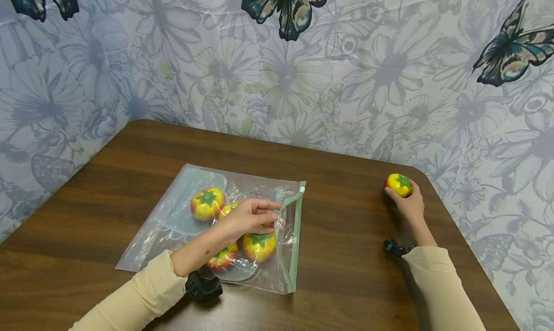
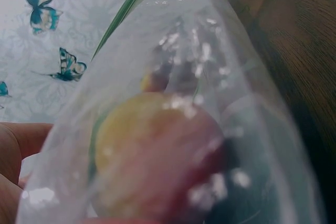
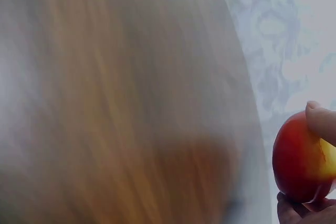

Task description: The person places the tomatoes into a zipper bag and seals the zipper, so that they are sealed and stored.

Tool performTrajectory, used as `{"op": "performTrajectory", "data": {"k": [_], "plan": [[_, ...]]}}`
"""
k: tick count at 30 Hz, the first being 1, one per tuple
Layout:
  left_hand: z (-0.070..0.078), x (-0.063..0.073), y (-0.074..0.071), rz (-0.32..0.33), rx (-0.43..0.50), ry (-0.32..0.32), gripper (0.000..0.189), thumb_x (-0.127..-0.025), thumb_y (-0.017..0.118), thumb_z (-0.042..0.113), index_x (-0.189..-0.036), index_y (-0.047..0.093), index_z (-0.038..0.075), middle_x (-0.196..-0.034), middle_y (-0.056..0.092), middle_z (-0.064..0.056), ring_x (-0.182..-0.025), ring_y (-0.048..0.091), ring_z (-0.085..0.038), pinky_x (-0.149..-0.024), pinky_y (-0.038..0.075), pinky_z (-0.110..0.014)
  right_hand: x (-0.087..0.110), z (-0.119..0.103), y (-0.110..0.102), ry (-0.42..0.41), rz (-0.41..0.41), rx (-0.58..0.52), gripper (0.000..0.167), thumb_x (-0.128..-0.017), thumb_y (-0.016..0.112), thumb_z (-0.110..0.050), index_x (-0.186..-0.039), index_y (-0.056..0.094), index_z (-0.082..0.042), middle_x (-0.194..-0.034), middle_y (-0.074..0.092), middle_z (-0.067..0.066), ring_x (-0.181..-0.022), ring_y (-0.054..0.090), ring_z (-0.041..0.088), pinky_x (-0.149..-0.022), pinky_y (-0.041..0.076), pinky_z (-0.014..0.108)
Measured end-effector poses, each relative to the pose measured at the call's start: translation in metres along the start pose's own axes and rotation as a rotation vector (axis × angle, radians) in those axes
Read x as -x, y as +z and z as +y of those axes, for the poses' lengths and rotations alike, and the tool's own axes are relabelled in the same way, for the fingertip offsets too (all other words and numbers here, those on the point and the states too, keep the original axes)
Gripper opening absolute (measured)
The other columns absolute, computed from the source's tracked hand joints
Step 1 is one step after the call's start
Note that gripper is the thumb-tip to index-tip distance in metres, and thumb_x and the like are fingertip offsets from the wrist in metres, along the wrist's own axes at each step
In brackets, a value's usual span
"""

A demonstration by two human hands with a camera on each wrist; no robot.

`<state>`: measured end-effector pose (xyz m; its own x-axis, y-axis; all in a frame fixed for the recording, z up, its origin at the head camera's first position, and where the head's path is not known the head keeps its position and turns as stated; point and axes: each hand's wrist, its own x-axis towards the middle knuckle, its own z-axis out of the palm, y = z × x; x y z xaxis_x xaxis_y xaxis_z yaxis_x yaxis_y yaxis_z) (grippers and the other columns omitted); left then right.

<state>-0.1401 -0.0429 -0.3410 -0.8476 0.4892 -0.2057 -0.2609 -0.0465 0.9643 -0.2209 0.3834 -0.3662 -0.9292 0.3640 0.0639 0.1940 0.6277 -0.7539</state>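
Note:
A clear zip bag (image 1: 166, 244) with a green-edged mouth lies on the table. Inside it are several red-and-yellow toy tomatoes (image 1: 207, 204) with green star-shaped tops. My left hand (image 1: 248, 220) reaches over the bag and holds the upper lip of its mouth, lifting that lip off the lower one. In the left wrist view, one toy tomato (image 2: 157, 156) shows blurred through the raised plastic. Far to the right, my right hand (image 1: 410, 203) grips another toy tomato (image 1: 398, 184) between thumb and fingers, near the table's right edge. Its red side faces the right wrist view.
The brown wooden table (image 1: 342, 263) ends at a patterned cloth backdrop (image 1: 372, 81) with butterflies. The bag's mouth and its green zip strip (image 1: 296, 244) face right. Light-blue printed shapes (image 1: 186, 206) show on the bag. A stretch of table separates the two hands.

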Motion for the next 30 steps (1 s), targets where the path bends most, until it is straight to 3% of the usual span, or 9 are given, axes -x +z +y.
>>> {"op": "performTrajectory", "data": {"k": [14, 22, 30], "plan": [[0.000, 0.000, 0.000, 0.010, 0.000, 0.001, 0.035, -0.092, 0.056, 0.001, -0.125, 0.051, -0.011, -0.099, 0.065, -0.014, -0.081, 0.064, -0.020, -0.080, 0.053, -0.037, 0.046, -0.057, 0.028, -0.310, -0.140, -0.059, 0.077, -0.088, 0.067, -0.030, -0.147, 0.024, -0.005, -0.137, 0.037, 0.025, -0.116, 0.043, 0.037, -0.097, 0.039, 0.051], [0.001, 0.001, 0.000, 0.003, -0.016, 0.014, 0.035, -0.093, 0.056, 0.001, -0.125, 0.051, -0.011, -0.099, 0.065, -0.014, -0.082, 0.064, -0.021, -0.080, 0.053, -0.038, 0.081, -0.092, 0.043, -0.410, -0.254, -0.113, 0.076, -0.086, 0.070, -0.024, -0.147, 0.027, -0.011, -0.139, 0.035, 0.021, -0.117, 0.045, 0.035, -0.094, 0.043, 0.047], [0.001, 0.000, 0.000, 0.001, -0.002, 0.001, 0.035, -0.093, 0.055, 0.001, -0.125, 0.051, -0.011, -0.097, 0.065, -0.013, -0.079, 0.063, -0.018, -0.080, 0.053, -0.038, 0.117, -0.111, 0.056, -0.495, -0.360, -0.163, 0.074, -0.082, 0.074, -0.016, -0.144, 0.034, -0.010, -0.137, 0.040, 0.014, -0.113, 0.049, 0.030, -0.091, 0.047, 0.043]]}}
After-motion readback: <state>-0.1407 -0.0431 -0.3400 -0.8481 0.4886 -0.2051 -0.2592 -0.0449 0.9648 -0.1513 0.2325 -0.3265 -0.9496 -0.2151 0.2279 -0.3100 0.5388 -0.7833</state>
